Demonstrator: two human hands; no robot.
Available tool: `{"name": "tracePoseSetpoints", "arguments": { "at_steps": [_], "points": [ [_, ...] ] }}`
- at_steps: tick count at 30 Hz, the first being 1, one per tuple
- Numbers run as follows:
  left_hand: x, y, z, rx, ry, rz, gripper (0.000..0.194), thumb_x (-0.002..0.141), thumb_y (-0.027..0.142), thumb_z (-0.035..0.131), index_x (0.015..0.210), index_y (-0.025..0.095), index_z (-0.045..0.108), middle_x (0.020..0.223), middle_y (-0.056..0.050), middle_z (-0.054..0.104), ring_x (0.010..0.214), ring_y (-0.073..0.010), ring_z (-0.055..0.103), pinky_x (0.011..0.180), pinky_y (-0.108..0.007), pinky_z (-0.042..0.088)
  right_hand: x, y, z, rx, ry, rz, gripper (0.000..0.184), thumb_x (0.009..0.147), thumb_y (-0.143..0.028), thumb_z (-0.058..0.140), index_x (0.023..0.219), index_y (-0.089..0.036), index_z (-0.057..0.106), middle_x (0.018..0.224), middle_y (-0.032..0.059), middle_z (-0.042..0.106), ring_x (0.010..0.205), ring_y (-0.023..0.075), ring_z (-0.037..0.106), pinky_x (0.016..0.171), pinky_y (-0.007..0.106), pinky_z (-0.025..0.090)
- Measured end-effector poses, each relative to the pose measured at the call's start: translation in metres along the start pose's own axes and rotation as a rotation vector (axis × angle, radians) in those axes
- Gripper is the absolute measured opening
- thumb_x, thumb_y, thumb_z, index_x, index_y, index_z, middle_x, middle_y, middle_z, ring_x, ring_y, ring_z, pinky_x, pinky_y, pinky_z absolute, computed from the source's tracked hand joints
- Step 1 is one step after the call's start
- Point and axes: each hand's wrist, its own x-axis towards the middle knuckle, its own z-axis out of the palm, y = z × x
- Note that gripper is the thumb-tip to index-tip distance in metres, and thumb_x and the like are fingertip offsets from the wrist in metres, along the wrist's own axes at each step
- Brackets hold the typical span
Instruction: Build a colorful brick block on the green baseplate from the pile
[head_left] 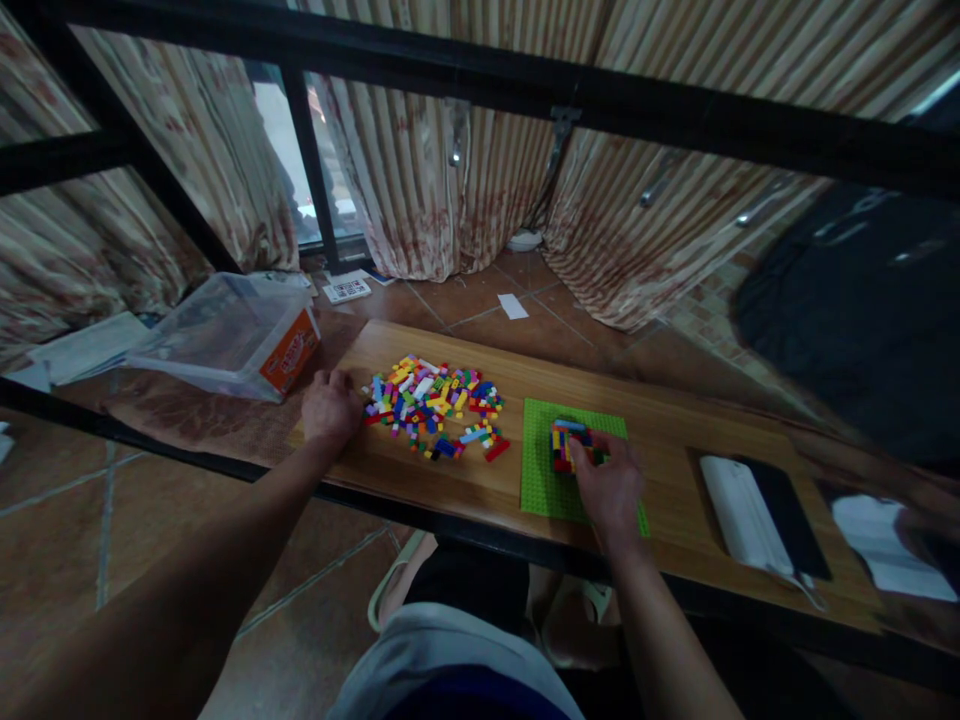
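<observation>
On the wooden board, a loose heap of small colourful toy bricks (431, 400) lies left of a green baseplate (540, 490). A compact block of stacked bricks (561, 450) in red, yellow, blue and black stands on the baseplate. My right hand (611, 490) reaches over that block, thumb on its near side and fingers around its right part, covering some of it. At the heap's left edge, my left hand (330, 408) rests on the board with curled fingers; whatever they may hold is hidden.
A clear plastic box (232, 335) with an orange label stands beyond my left hand. Towards the right end of the board lie a white pouch-like item (742, 510) and a dark flat item (787, 515). A dark metal bar (480, 65) crosses above, before striped curtains.
</observation>
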Motion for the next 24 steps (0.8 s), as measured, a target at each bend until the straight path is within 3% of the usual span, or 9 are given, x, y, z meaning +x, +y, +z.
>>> {"name": "tracePoseSetpoints", "arguments": {
  "at_steps": [6, 11, 16, 24],
  "points": [
    [0.000, 0.001, -0.001, 0.009, -0.006, -0.005, 0.034, 0.086, 0.024, 0.041, 0.110, 0.015, 0.063, 0.115, -0.016, 0.059, 0.101, -0.0297, 0.060, 0.082, -0.038, 0.047, 0.001, 0.000, 0.004, -0.086, -0.060, -0.065, 0.038, 0.084, -0.051, 0.054, 0.085, -0.016, 0.070, 0.085, 0.0133, 0.065, 0.089, 0.0285, 0.056, 0.089, 0.047, 0.041],
    [-0.001, 0.003, -0.004, 0.001, -0.013, -0.003, 0.034, 0.086, 0.023, 0.041, 0.111, 0.015, 0.063, 0.116, -0.016, 0.059, 0.103, -0.0296, 0.059, 0.084, -0.038, 0.047, 0.006, -0.001, 0.002, 0.015, -0.106, -0.158, 0.037, 0.088, -0.047, 0.049, 0.098, -0.020, 0.072, 0.097, 0.0120, 0.066, 0.095, 0.0264, 0.055, 0.089, 0.045, 0.042],
    [-0.001, 0.003, -0.004, -0.006, -0.036, -0.024, 0.034, 0.087, 0.023, 0.041, 0.111, 0.015, 0.063, 0.116, -0.016, 0.058, 0.103, -0.0300, 0.059, 0.085, -0.039, 0.047, 0.018, 0.004, 0.005, -0.034, -0.174, -0.235, 0.035, 0.088, -0.044, 0.049, 0.100, -0.022, 0.073, 0.097, 0.0112, 0.066, 0.096, 0.0268, 0.054, 0.091, 0.047, 0.039],
    [0.000, 0.003, -0.002, -0.003, -0.044, -0.029, 0.035, 0.086, 0.023, 0.041, 0.112, 0.015, 0.064, 0.116, -0.016, 0.058, 0.103, -0.0307, 0.059, 0.085, -0.040, 0.047, 0.021, 0.010, 0.008, -0.030, -0.168, -0.232, 0.035, 0.087, -0.041, 0.050, 0.102, -0.019, 0.073, 0.100, 0.0130, 0.066, 0.099, 0.0276, 0.055, 0.091, 0.046, 0.041]
  ]
}}
